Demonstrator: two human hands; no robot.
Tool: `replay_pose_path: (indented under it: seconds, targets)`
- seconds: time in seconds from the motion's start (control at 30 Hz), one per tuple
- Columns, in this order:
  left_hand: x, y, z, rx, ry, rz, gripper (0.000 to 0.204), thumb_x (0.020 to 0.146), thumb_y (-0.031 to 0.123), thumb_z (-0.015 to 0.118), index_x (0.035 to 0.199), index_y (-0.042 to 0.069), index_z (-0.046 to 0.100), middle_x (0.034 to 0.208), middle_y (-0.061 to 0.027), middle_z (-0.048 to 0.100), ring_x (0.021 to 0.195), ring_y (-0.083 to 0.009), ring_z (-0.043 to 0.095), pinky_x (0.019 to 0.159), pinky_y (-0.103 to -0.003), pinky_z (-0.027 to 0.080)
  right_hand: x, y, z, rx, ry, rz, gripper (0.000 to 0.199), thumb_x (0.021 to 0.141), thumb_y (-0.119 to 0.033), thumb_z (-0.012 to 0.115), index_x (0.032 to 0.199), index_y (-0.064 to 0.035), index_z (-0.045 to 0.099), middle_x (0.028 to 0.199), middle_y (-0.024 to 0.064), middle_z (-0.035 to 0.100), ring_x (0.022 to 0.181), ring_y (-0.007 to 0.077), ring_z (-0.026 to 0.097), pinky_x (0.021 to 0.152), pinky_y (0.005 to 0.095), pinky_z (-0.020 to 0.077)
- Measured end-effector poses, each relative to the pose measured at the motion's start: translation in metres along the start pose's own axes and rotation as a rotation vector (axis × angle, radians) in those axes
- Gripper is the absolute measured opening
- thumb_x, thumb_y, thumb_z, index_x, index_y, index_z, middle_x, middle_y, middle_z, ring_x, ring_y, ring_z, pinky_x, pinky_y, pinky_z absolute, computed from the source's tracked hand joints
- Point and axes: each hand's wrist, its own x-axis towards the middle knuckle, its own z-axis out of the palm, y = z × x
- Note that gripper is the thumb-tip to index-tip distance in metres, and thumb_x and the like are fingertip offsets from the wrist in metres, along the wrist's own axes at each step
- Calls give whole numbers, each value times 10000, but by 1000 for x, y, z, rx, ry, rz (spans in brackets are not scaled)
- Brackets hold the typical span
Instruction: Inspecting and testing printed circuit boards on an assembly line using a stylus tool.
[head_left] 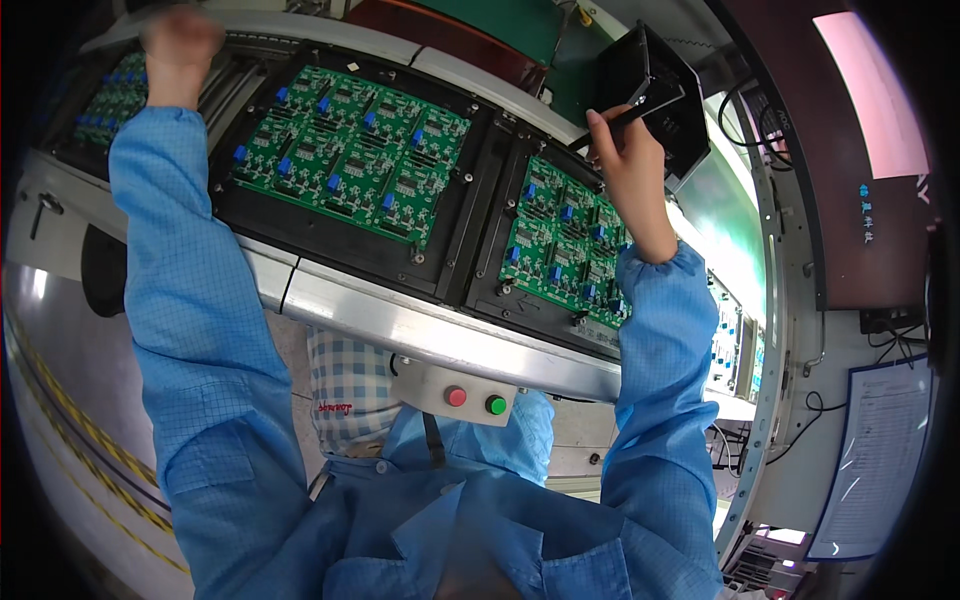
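My right hand (632, 165) is raised over the far edge of the right-hand black carrier tray (490, 275). Its thumb and fingers pinch a slim black tool (625, 117), whose exact kind I cannot make out. Green circuit boards (565, 235) with blue parts lie in that tray, partly behind my right forearm. Up at the far left is my left hand (183, 50), blurred, its fingers unclear. It is above the rail near another tray of boards (112, 105). Between my arms sits a middle tray with a panel of green circuit boards (350, 150).
An open black box (660, 100) stands beyond my right hand. A metal conveyor rail (400, 315) runs along the near side, with a panel of red and green buttons (455, 396) below it. A dark screen (870, 240) and a hanging paper sheet (870, 460) are at the right.
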Motion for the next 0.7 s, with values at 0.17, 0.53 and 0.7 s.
replay_pose_path:
  seconds: [0.17, 0.53, 0.7]
  targets:
    - [-2, -6, -1, -60, 64, -71, 231, 1028, 199, 355, 868, 61, 447, 734, -27, 346, 649, -170, 346, 734, -389, 413, -2, 13, 13, 14, -55, -70, 239, 947, -212, 659, 964, 17, 596, 655, 181, 618, 572, 335, 622, 549, 401, 463]
    - [8, 1, -10, -83, 25, -91, 237, 1037, 205, 327, 883, 67, 444, 737, -27, 345, 658, -169, 349, 723, -384, 398, -16, -16, 20, 47, -171, -88, 251, 941, -213, 665, 981, 21, 583, 687, 191, 623, 612, 356, 627, 553, 408, 466]
    - [18, 14, -17, -96, 50, -76, 235, 1039, 200, 323, 879, 67, 433, 735, -28, 337, 655, -166, 344, 729, -388, 398, -20, -35, 25, 28, -174, -101, 234, 947, -208, 661, 988, 9, 582, 679, 179, 621, 586, 317, 616, 544, 384, 461]
